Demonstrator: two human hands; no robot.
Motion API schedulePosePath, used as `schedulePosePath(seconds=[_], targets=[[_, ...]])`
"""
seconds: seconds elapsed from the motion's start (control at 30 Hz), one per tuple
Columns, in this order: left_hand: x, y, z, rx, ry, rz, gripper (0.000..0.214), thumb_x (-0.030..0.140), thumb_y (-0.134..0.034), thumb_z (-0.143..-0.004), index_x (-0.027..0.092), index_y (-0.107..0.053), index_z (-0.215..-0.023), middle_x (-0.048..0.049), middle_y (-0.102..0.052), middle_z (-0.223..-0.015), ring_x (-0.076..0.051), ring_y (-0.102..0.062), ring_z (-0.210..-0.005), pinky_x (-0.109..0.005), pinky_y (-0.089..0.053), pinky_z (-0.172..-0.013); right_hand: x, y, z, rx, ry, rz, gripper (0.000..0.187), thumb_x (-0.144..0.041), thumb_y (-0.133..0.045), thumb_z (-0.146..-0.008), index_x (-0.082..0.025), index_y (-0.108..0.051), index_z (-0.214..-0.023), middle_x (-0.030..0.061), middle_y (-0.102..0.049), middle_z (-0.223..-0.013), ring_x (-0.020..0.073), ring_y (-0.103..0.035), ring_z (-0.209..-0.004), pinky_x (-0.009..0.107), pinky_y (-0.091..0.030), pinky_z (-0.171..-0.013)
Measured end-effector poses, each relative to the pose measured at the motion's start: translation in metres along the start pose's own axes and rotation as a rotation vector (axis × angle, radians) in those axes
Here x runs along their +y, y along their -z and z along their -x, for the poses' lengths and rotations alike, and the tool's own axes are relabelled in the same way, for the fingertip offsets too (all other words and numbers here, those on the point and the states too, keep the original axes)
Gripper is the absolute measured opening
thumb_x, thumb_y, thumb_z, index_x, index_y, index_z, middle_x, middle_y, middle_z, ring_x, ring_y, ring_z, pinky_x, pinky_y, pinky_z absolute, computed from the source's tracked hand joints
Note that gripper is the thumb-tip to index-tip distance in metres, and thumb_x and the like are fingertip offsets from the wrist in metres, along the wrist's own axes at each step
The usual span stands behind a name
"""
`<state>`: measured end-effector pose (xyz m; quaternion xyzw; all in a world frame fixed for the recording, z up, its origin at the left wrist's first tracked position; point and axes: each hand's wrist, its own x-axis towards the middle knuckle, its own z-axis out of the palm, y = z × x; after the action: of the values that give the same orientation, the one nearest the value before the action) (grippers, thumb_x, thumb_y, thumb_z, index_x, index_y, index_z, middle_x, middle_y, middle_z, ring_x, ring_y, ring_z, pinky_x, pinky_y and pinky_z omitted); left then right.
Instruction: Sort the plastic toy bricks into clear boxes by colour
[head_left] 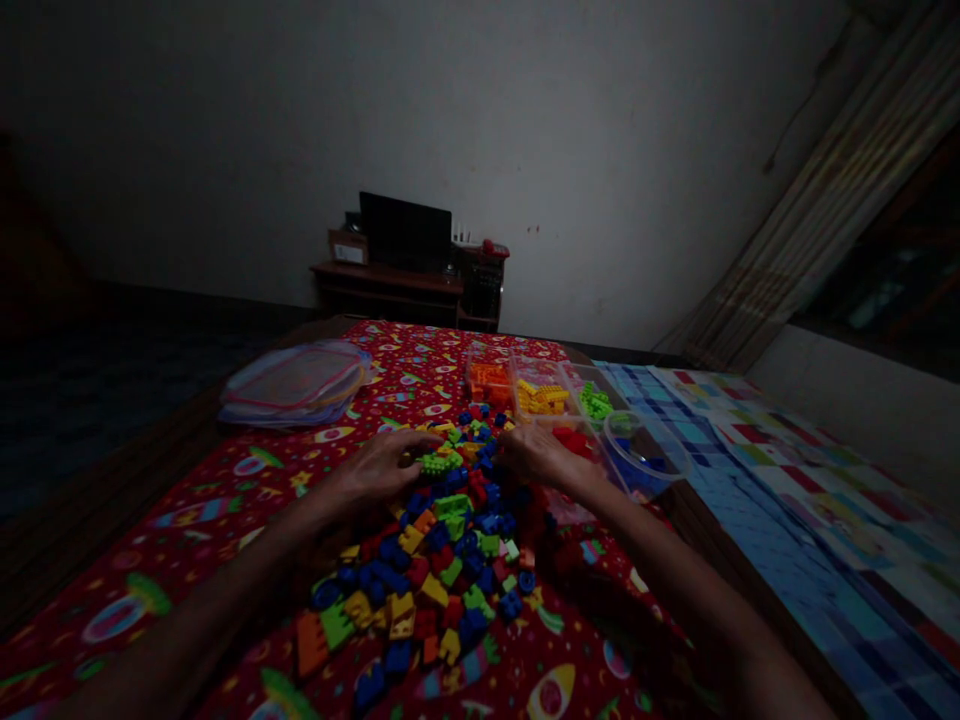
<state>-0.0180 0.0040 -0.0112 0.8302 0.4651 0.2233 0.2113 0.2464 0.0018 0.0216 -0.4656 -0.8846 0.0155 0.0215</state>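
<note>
A heap of small plastic building blocks (442, 560) in blue, red, yellow, green and orange lies on a red patterned tablecloth (225, 520). My left hand (386, 462) rests at the heap's far left edge, fingers curled over a green block (435, 462). My right hand (534, 450) sits at the far right edge of the heap, fingers bent down among the blocks; what it holds is hidden. Beyond the hands stand clear tubs: orange blocks (489, 380), yellow blocks (541, 397), green blocks (596, 402), red blocks (574, 440) and blue blocks (645, 462).
A stack of clear lids (296, 385) lies at the far left of the cloth. A checked cloth (787, 500) covers the surface to the right. A low wooden desk (409, 285) with a dark screen stands against the back wall. The room is dim.
</note>
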Motion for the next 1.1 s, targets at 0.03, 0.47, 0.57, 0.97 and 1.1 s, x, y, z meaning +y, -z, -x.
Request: schedulePosePath(seconds=[0.03, 0.47, 0.57, 0.97, 1.1], targets=[[0.003, 0.003, 0.000, 0.022, 0.043, 0.041, 0.051, 0.025, -0.048, -0.069, 0.022, -0.064, -0.117, -0.0045, -0.068, -0.113, -0.023, -0.062, -0.102, -0.031, -0.049, -0.087, -0.005, -0.001, 0.000, -0.023, 0.000, 0.018, 0.015, -0.021, -0.052, -0.086, -0.013, -0.066, -0.088, 0.0078, -0.064, -0.078, 0.0130, -0.052, -0.066, 0.024, -0.033, -0.059], [0.013, 0.021, 0.002, 0.096, 0.203, 0.444, 0.059, 0.039, -0.059, -0.061, 0.017, -0.062, -0.116, -0.0016, -0.063, -0.082, -0.016, -0.060, -0.069, -0.026, -0.050, -0.061, -0.012, 0.005, -0.005, -0.096, 0.032, -0.059, 0.022, -0.014, -0.048, -0.085, -0.014, -0.067, -0.095, 0.0082, -0.067, -0.083, 0.0145, -0.058, -0.074, 0.023, -0.035, -0.063], [0.010, 0.022, 0.006, 0.109, 0.229, 0.515, 0.063, 0.045, -0.062, -0.066, 0.020, -0.058, -0.123, -0.0024, -0.065, -0.088, -0.018, -0.063, -0.075, -0.027, -0.051, -0.064, -0.017, 0.006, -0.005, 0.031, -0.005, -0.092, 0.019, -0.017, -0.048, -0.088, -0.013, -0.065, -0.095, 0.0081, -0.066, -0.080, 0.0150, -0.057, -0.070, 0.024, -0.035, -0.062], [0.016, 0.013, 0.006, 0.088, 0.218, 0.649, 0.063, 0.058, -0.069, -0.066, 0.023, -0.063, -0.118, -0.0069, -0.070, -0.109, -0.027, -0.065, -0.101, -0.036, -0.054, -0.084, -0.018, -0.002, -0.004, 0.269, 0.171, -0.183, 0.023, -0.022, -0.050, -0.089, -0.015, -0.060, -0.109, 0.0082, -0.067, -0.092, 0.0148, -0.059, -0.077, 0.023, -0.036, -0.065], [0.003, 0.019, 0.002, 0.144, 0.200, 0.532, 0.066, 0.067, -0.065, -0.065, 0.021, -0.067, -0.113, -0.0089, -0.069, -0.113, -0.031, -0.063, -0.104, -0.039, -0.054, -0.085, 0.039, 0.013, 0.009, 0.311, -0.183, -0.036, 0.029, -0.029, -0.045, -0.092, -0.014, -0.060, -0.112, 0.0090, -0.068, -0.088, 0.0160, -0.059, -0.077, 0.023, -0.036, -0.066]])
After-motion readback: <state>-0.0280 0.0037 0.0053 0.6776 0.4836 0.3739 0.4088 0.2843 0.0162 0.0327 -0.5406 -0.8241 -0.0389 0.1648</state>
